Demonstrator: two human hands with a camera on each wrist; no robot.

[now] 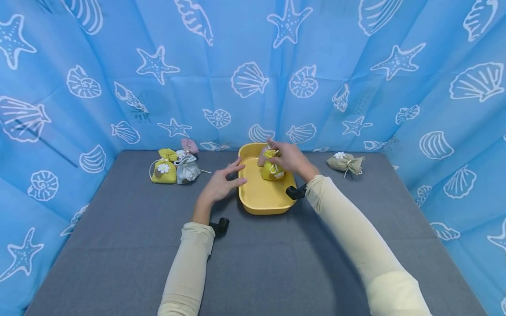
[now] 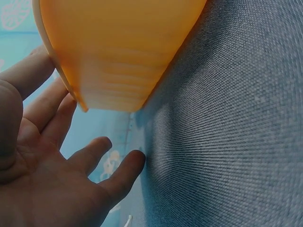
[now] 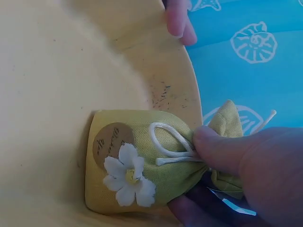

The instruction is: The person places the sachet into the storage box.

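Observation:
My right hand (image 1: 291, 159) pinches a yellow drawstring sachet (image 3: 142, 163) by its tied neck, thumb beside the white cord bow. The sachet is upright inside a yellow plastic tub (image 1: 257, 197), low over its floor, and bears a white fabric flower and a round brown label. Behind it in the head view, a pinkish sachet (image 1: 262, 158) shows partly, the rest hidden by the yellow one and the hand. At the tub's left side is my left hand (image 1: 218, 184), its fingers spread and extended, fingertips right at the rim; the left wrist view shows its palm bare.
On the left of the grey cloth-covered table (image 1: 253, 272) stand a yellow sachet (image 1: 165, 172), a silver-grey sachet (image 1: 187, 171) and a pink sachet (image 1: 189, 145), close together. An olive sachet (image 1: 345, 162) lies at the right. A blue shell-print curtain (image 1: 221, 57) borders the table's back and sides.

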